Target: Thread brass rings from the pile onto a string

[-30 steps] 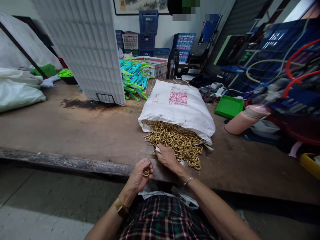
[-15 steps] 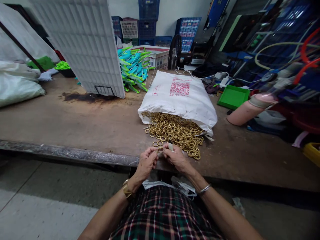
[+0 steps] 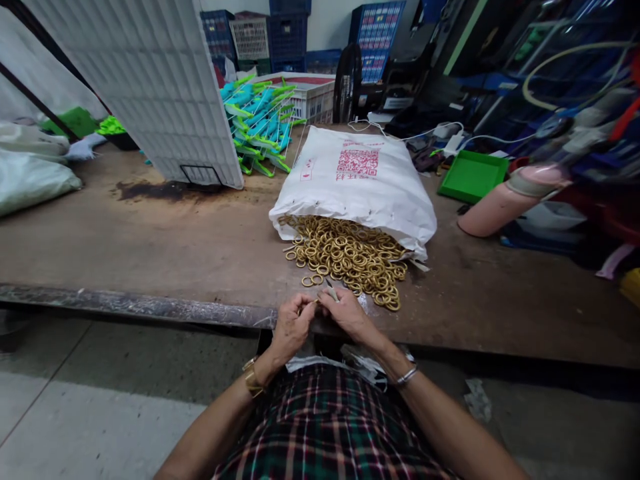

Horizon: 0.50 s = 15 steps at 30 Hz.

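My left hand (image 3: pixel 291 325) is closed, pinching a gold-coloured ring (image 3: pixel 315 302) at its fingertips. Close beside it, my right hand (image 3: pixel 347 315) is closed around a small pale-handled knife (image 3: pixel 331 291) with a dark pointed tip; its lower part is hidden by the fingers. Both hands meet over the table's front edge. Just beyond them, a heap of gold-coloured rings (image 3: pixel 350 257) spills from the mouth of a white woven sack (image 3: pixel 325 180) printed in red. Two loose rings (image 3: pixel 312 281) lie side by side near my left fingertips.
A tall white ribbed panel (image 3: pixel 165 100) stands on the brown table (image 3: pixel 150 247) at the left. Behind it are blue and green plastic parts (image 3: pixel 260 127). On the right are a green tray (image 3: pixel 473 177) and a pink bottle (image 3: pixel 500 207). Crates (image 3: pixel 287 40) are stacked at the back.
The view has tilted down slightly, so the table sits higher. My hands stay together; the ring has turned within the left fingers, and the knife's dark tip now shows more clearly.
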Available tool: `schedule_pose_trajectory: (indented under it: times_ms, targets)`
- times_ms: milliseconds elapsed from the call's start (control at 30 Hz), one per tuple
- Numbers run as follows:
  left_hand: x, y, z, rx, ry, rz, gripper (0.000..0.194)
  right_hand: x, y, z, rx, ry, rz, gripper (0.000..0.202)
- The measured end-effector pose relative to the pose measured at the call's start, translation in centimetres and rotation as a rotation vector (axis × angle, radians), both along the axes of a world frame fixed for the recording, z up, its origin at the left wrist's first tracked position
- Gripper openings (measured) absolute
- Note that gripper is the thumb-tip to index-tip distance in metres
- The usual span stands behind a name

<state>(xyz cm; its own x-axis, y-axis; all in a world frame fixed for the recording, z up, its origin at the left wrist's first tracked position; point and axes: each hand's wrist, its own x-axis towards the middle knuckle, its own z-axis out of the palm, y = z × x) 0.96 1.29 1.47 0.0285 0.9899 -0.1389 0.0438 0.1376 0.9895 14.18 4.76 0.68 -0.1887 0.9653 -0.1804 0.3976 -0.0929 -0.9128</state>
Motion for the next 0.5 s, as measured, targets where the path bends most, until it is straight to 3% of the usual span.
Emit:
schedule_pose_trajectory:
  times_ms: [133,367,500]
  targets:
    - [-0.07,0.21,-0.19,-0.155,-0.084,-0.105,0.027,-0.18,-0.03,0.27,0.047,0.0,-0.006,0.024]
    - [-0.17,0.22,-0.45,-0.287,-0.289,-0.11,0.03,0.0,-0.02,0.35,0.059,0.025,0.032,0.025]
    - [-0.11,0.13,-0.29,-0.295,-0.347,-0.071,0.031,0.56,-0.03,-0.23,0.169,-0.188,0.021,0.021]
